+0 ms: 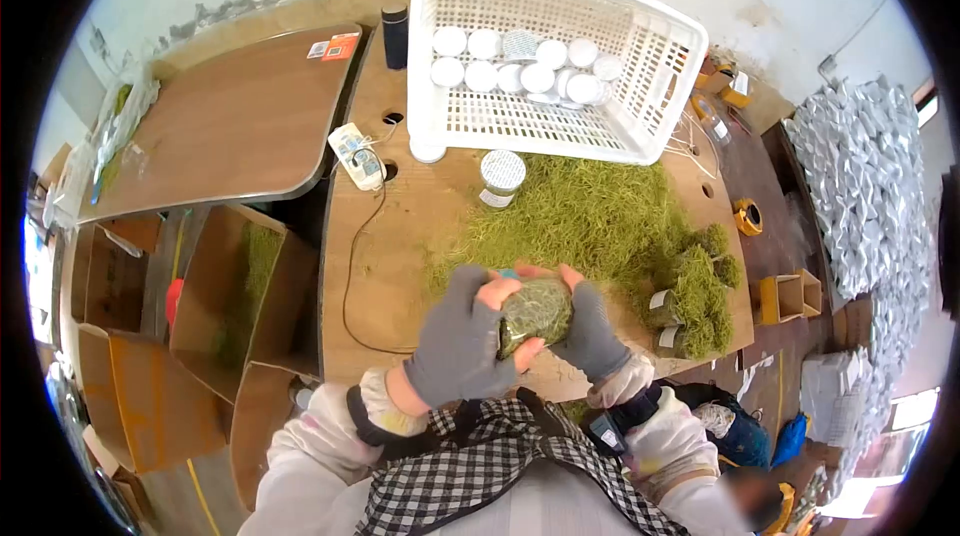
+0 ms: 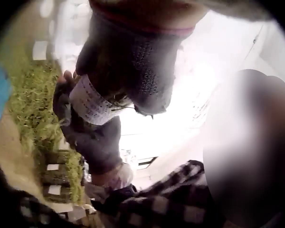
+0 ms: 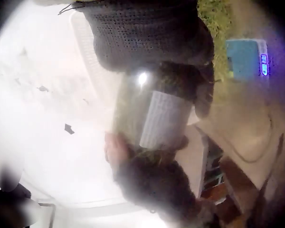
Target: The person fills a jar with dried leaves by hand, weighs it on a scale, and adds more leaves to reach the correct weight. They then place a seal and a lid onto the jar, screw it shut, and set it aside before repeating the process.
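Observation:
Both hands, in grey fingerless gloves, hold a clear jar (image 1: 537, 311) packed with green moss above the front of the wooden table (image 1: 385, 246). The left hand (image 1: 455, 341) grips its left side and the right hand (image 1: 590, 338) its right side, fingertips bare. A printed white label (image 3: 165, 119) wraps the jar's side in the right wrist view, and the same label (image 2: 91, 102) shows between the hands in the left wrist view. Just beyond the hands spreads a heap of loose moss (image 1: 590, 216). A lidded jar (image 1: 502, 176) stands at its far left edge.
A white plastic basket (image 1: 640, 141) with several round white lids (image 1: 482, 76) stands at the back. Moss-covered jars (image 1: 690, 306) lie at the right edge. A power strip (image 1: 357, 157) and its cable are at left, near a black bottle (image 1: 395, 36). Cardboard boxes (image 1: 165, 401) stand lower left.

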A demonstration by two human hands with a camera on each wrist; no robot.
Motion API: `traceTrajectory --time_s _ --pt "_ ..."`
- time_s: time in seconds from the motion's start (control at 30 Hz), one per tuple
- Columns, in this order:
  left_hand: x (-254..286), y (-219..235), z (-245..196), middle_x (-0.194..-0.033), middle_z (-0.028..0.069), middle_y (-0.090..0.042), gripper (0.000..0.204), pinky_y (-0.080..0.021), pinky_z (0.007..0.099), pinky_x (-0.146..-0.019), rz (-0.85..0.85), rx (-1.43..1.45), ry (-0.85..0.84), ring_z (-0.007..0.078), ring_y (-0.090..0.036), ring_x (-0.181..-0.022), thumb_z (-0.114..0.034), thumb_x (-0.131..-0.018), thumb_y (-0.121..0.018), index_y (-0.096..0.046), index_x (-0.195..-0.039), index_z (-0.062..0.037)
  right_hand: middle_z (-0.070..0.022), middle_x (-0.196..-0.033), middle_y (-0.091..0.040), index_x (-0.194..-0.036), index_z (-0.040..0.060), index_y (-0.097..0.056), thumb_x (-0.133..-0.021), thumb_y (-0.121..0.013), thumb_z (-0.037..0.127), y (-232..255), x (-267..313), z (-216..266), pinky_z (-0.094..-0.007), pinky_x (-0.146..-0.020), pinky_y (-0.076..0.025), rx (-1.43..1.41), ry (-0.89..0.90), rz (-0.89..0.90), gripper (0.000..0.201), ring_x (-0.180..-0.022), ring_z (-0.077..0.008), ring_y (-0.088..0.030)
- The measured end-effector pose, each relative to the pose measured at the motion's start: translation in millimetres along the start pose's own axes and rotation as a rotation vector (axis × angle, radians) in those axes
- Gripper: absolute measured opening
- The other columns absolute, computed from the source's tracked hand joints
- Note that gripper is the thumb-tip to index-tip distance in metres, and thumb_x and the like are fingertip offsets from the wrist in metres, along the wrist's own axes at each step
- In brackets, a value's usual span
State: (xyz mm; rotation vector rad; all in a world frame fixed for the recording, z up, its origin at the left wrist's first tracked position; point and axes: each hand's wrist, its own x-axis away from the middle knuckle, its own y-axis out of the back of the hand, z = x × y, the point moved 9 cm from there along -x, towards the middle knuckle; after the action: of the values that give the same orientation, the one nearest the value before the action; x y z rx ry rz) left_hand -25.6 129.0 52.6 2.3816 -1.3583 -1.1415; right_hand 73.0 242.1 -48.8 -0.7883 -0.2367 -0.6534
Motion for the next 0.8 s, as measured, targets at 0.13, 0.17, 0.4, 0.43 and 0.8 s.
traceTrajectory --time_s 0.13,0.17,0.4,0.43,0.8 --pt "8.8 -19.4 35.2 -0.115 0.0175 -0.055 0.054 -0.05 0.038 -0.087 0.109 0.116 0.151 0.0293 -0.06 -0.099 -0.032 -0.094 -0.072 -0.045 -0.131 -0.0035 -0.0155 -0.131 -0.063 -0.142 -0.0011 -0.049 -0.11 -0.03 0.051 12.0 4.3 -6.9 -0.0401 -0.102 -0.052 0.22 0.073 0.105 0.064 -0.115 -0.0253 -0.065" --pt "11.9 -21.3 39.7 -0.115 0.0175 -0.055 0.054 -0.05 0.038 -0.087 0.098 0.11 0.164 0.0293 -0.06 -0.099 -0.032 -0.094 -0.072 -0.045 -0.131 -0.0035 -0.0165 -0.135 -0.061 -0.145 -0.0019 -0.047 -0.11 -0.031 0.054 20.6 -0.1 -17.9 -0.0402 -0.106 -0.049 0.053 0.003 0.129 0.068 -0.121 -0.0255 -0.062" --pt "66.6 -70.9 106.1 -0.12 0.0071 -0.056 0.044 -0.049 0.0295 -0.087 0.003 1.074 0.919 0.0153 -0.054 -0.103 -0.033 -0.102 -0.063 -0.046 -0.131 -0.005 -0.0172 -0.145 -0.049 -0.153 -0.0043 -0.037 -0.11 -0.035 0.049 2.5 21.8 14.9 -0.0377 -0.114 -0.036 0.81 0.731 -0.039 0.069 -0.133 -0.0238 -0.049" --pt "63.8 -59.9 108.6 -0.118 0.0071 -0.055 0.043 -0.049 0.0297 -0.088 -0.049 0.794 0.792 0.015 -0.053 -0.103 -0.032 -0.102 -0.062 -0.046 -0.131 -0.0048 -0.0154 -0.144 -0.05 -0.153 -0.0033 -0.038 -0.111 -0.035 0.046 6.0 17.0 13.7 -0.0373 -0.113 -0.037 0.822 0.695 -0.035 0.065 -0.132 -0.0224 -0.05" --pt "152.4 74.0 116.9 -0.112 0.0157 -0.057 0.055 -0.048 0.0378 -0.092 -0.147 -0.112 0.704 0.0251 -0.057 -0.105 -0.033 -0.089 -0.077 -0.051 -0.127 -0.0018 -0.0097 -0.137 -0.058 -0.145 0.0051 -0.049 -0.103 -0.053 0.057 110.0 -10.9 -81.6 -0.0388 -0.099 -0.051 0.522 -0.136 -0.052 0.066 -0.123 -0.0226 -0.059"
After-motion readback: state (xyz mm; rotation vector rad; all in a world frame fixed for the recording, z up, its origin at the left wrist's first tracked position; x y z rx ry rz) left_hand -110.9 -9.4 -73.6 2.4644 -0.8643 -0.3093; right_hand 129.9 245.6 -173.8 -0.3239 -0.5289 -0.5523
